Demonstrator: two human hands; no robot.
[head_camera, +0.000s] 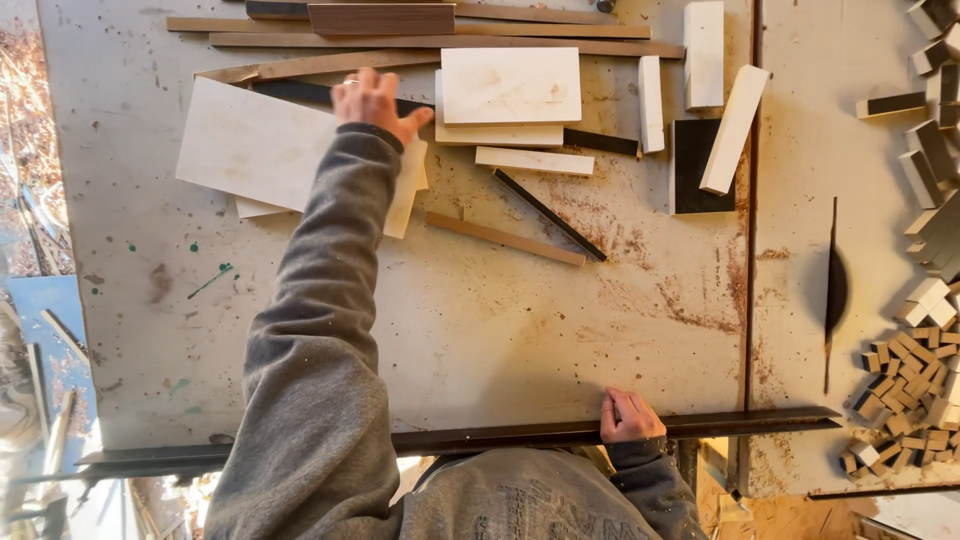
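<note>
Nearest me, at the surface's (480, 330) near edge, my right hand (630, 415) curled its fingers around a long dark strip (470, 438). My left hand (372, 100) rested spread on 1 pale board (255, 145) toward the far-left corner; it looked light and stiff, best gripped by its edges.

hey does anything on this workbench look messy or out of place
Reddish-brown sawdust is strewn across the pale, paint-flecked tabletop near the dark saw blade slot. Thin wood strips lie askew, not stacked.
</note>
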